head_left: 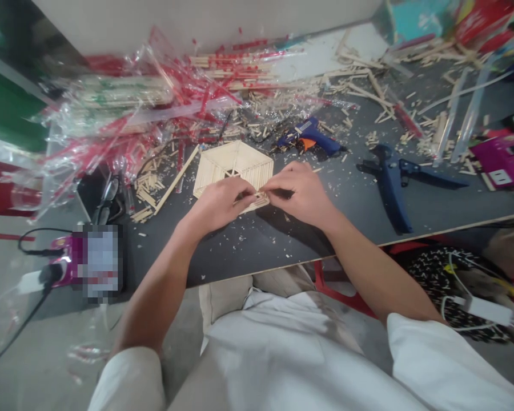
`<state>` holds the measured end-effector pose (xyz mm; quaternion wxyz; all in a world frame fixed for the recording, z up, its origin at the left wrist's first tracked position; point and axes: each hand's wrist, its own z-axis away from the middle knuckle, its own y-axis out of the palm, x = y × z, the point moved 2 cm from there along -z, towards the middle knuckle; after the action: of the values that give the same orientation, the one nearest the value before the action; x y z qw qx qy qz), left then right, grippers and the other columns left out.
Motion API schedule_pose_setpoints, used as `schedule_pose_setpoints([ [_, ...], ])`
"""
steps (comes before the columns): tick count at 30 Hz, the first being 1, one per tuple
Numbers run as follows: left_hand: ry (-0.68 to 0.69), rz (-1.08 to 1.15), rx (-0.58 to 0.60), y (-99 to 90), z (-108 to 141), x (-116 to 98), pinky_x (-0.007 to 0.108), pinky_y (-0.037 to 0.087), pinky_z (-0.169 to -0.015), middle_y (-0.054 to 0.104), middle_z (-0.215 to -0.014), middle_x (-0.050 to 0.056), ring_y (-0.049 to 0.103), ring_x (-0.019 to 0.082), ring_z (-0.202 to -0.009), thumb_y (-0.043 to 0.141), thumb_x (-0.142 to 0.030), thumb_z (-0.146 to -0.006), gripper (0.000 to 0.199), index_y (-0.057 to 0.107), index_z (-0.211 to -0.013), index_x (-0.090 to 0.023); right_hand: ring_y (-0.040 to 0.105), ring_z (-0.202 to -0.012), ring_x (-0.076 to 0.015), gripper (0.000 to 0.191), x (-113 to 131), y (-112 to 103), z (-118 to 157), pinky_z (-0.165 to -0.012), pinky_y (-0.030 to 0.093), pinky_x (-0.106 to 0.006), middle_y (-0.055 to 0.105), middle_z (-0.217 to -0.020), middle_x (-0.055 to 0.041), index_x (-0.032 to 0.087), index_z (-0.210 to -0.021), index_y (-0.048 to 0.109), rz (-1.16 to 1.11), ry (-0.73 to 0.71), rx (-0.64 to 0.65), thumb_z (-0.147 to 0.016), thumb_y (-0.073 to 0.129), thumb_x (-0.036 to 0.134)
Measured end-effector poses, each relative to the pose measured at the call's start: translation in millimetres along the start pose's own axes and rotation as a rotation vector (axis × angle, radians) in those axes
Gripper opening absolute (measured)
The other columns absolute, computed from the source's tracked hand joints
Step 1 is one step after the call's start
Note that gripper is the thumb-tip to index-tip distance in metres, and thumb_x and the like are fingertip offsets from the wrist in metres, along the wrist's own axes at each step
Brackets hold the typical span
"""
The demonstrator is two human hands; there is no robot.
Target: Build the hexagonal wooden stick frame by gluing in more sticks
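Observation:
A hexagonal panel of thin wooden sticks (223, 160) lies on the dark table in front of me, with a small dark gap near its middle. My left hand (225, 200) rests over its near left part, fingers bent and pressed at the near edge. From the other side my right hand (300, 191) reaches in, thumb and fingers pinched at the panel's near right section. A small stick seems to be between those fingertips, though it is too small to see clearly. Behind the panel lies a blue glue gun (312, 137) with an orange trigger.
Blue cutting pliers (394, 182) lie open to the right. Plastic-wrapped stick bundles (120, 91) and red wrappers crowd the back left. Offcuts (149, 191) litter the dark table (240, 251). Eyeglasses (107, 200), a blurred-out device (100, 262) and plugged cables sit at the left edge.

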<state>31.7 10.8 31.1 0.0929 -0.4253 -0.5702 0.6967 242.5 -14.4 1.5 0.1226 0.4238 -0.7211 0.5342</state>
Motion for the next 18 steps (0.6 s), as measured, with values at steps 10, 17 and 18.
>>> schedule_pose_setpoints([
  [10, -0.081, -0.374, 0.031, 13.5, 3.2, -33.6, 0.031, 0.035, -0.060, 0.076, -0.092, 0.013, 0.069, 0.022, -0.075, 0.031, -0.027, -0.115, 0.037, 0.066, -0.109, -0.014, 0.067, -0.091, -0.0252, 0.020, 4.5, -5.3, 0.4, -0.093, 0.045, -0.048, 0.085, -0.095, 0.0029, 0.035, -0.087, 0.083, -0.059, -0.044, -0.068, -0.096, 0.066, 0.032],
  [17, -0.025, -0.357, -0.026, 21.9, 11.4, -23.2, 0.032, 0.035, -0.058, 0.075, -0.088, 0.011, 0.068, 0.021, -0.071, 0.034, -0.023, -0.112, 0.032, 0.065, -0.107, -0.015, 0.069, -0.094, -0.0250, 0.021, 0.3, 0.1, 2.8, -0.100, 0.042, -0.051, 0.083, -0.093, 0.0047, 0.038, -0.088, 0.084, -0.019, -0.034, -0.017, -0.094, 0.065, 0.031],
  [18, -0.025, -0.366, -0.030, 21.7, 11.9, -22.9, 0.032, 0.035, -0.058, 0.076, -0.089, 0.011, 0.068, 0.021, -0.071, 0.035, -0.022, -0.112, 0.031, 0.065, -0.108, -0.015, 0.069, -0.093, -0.0248, 0.021, 1.3, 0.6, 3.0, -0.100, 0.042, -0.051, 0.083, -0.093, 0.0046, 0.038, -0.088, 0.084, -0.016, -0.031, -0.024, -0.094, 0.065, 0.031],
])
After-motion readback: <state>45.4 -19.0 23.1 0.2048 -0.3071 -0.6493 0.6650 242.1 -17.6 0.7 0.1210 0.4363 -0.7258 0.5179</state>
